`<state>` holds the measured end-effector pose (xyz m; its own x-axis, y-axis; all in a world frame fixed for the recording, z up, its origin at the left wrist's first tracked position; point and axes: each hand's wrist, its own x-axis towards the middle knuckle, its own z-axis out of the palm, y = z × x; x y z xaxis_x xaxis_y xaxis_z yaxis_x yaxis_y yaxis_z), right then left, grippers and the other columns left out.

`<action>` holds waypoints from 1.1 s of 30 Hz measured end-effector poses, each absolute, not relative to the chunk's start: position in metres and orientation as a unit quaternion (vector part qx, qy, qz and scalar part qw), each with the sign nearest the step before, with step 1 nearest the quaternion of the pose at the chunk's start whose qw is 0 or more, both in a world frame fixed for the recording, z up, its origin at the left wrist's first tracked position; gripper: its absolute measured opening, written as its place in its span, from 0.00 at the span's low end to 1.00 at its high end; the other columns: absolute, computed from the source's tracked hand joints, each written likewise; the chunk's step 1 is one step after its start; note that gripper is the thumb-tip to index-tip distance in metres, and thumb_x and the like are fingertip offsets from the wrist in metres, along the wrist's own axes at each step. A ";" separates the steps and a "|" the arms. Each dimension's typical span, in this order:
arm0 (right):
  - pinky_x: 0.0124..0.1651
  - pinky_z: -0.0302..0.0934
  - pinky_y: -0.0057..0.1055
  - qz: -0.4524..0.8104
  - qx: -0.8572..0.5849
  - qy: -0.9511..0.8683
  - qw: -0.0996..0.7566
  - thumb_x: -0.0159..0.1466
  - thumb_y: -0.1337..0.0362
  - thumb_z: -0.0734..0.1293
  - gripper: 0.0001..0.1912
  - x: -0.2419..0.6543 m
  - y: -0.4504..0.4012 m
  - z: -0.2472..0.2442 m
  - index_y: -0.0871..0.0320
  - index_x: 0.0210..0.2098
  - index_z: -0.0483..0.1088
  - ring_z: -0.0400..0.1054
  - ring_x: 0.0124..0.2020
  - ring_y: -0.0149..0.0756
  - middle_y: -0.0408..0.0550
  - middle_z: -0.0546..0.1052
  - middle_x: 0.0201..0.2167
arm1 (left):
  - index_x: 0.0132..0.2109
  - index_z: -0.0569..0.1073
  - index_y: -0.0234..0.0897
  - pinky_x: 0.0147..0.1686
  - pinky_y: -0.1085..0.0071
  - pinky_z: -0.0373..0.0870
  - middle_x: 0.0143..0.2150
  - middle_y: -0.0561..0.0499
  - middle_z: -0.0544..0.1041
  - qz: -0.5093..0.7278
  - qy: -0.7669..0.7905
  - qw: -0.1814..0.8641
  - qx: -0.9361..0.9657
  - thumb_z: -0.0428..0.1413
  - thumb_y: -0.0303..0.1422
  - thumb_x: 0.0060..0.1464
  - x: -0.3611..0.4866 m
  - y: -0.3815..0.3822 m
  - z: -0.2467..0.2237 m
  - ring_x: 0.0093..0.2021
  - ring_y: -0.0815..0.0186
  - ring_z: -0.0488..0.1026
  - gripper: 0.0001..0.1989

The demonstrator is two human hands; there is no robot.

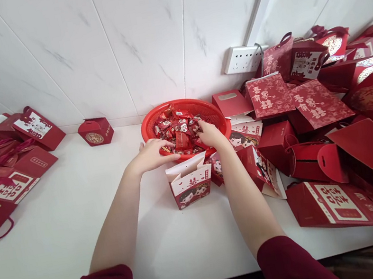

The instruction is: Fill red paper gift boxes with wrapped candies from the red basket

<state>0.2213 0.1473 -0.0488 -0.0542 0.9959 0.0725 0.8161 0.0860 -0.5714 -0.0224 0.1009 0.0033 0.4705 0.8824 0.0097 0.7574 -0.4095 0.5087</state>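
A red plastic basket (218, 113) by the wall holds a heap of wrapped candies (183, 141), mostly in red wrappers. My left hand (154, 155) is at the basket's front left rim, its thumb and fingers apart and nothing visible between them. Over the basket's right side, my right hand (209, 134) reaches down into the candies; its fingertips are partly hidden there, so I cannot see what they hold. A red and white gift box (192, 187) with two cartoon figures stands upright in front of the basket, its top open.
Red gift boxes (334, 200) are piled along the right side, close to my right forearm. More boxes with ribbons (14, 186) are grouped at the left. One small red box (95, 131) stands near the tiled wall, and a power strip (243, 59) is mounted there.
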 end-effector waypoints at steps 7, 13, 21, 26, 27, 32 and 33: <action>0.51 0.64 0.45 0.166 -0.641 -0.680 0.314 0.66 0.66 0.57 0.20 0.221 0.135 -0.048 0.55 0.57 0.66 0.72 0.50 0.52 0.56 0.78 0.48 | 0.39 0.74 0.39 0.55 0.66 0.67 0.53 0.49 0.75 0.197 0.254 0.216 0.922 0.53 0.32 0.61 -0.001 0.039 0.053 0.53 0.62 0.72 0.05; 0.47 0.65 0.41 0.138 -0.597 -0.657 0.439 0.66 0.65 0.57 0.17 0.222 0.130 -0.047 0.54 0.53 0.67 0.74 0.42 0.48 0.53 0.79 0.42 | 0.48 0.76 0.44 0.51 0.66 0.70 0.55 0.50 0.73 0.122 0.319 0.108 0.933 0.50 0.31 0.64 -0.010 0.037 0.054 0.52 0.61 0.73 0.11; 0.46 0.65 0.40 0.152 -0.601 -0.660 0.424 0.65 0.66 0.59 0.15 0.221 0.134 -0.049 0.52 0.50 0.69 0.74 0.41 0.46 0.51 0.80 0.43 | 0.50 0.77 0.47 0.49 0.66 0.71 0.61 0.52 0.68 0.110 0.348 0.131 0.922 0.50 0.34 0.65 -0.009 0.042 0.050 0.51 0.62 0.74 0.12; 0.43 0.63 0.36 0.169 -0.621 -0.634 0.429 0.64 0.62 0.61 0.12 0.221 0.134 -0.049 0.52 0.47 0.69 0.73 0.38 0.42 0.48 0.80 0.39 | 0.50 0.77 0.47 0.51 0.68 0.71 0.55 0.52 0.74 0.105 0.326 0.169 0.924 0.51 0.37 0.65 -0.011 0.044 0.056 0.52 0.63 0.74 0.12; 0.41 0.63 0.34 0.171 -0.625 -0.635 0.421 0.64 0.62 0.61 0.11 0.220 0.133 -0.048 0.52 0.44 0.70 0.72 0.36 0.41 0.47 0.80 0.36 | 0.50 0.77 0.47 0.52 0.68 0.70 0.55 0.52 0.74 0.121 0.330 0.171 0.921 0.50 0.37 0.65 -0.014 0.045 0.058 0.52 0.63 0.73 0.12; 0.33 0.57 0.30 0.177 -0.647 -0.640 0.375 0.60 0.64 0.59 0.09 0.218 0.129 -0.041 0.54 0.28 0.71 0.67 0.29 0.38 0.45 0.76 0.26 | 0.48 0.77 0.45 0.53 0.64 0.70 0.52 0.52 0.77 0.197 0.432 0.122 0.871 0.52 0.39 0.63 -0.035 0.061 0.055 0.51 0.60 0.74 0.12; 0.33 0.57 0.30 0.176 -0.650 -0.636 0.377 0.59 0.64 0.59 0.10 0.218 0.128 -0.039 0.53 0.27 0.71 0.67 0.29 0.38 0.45 0.76 0.26 | 0.48 0.77 0.44 0.51 0.64 0.71 0.52 0.51 0.77 0.207 0.458 0.110 0.857 0.52 0.40 0.62 -0.040 0.068 0.053 0.51 0.59 0.74 0.12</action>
<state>0.2176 0.1283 -0.0393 0.1286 0.9595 0.2505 0.6933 0.0936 -0.7145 -0.0397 0.0685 0.0528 0.4942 0.8313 0.2544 0.7402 -0.5558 0.3783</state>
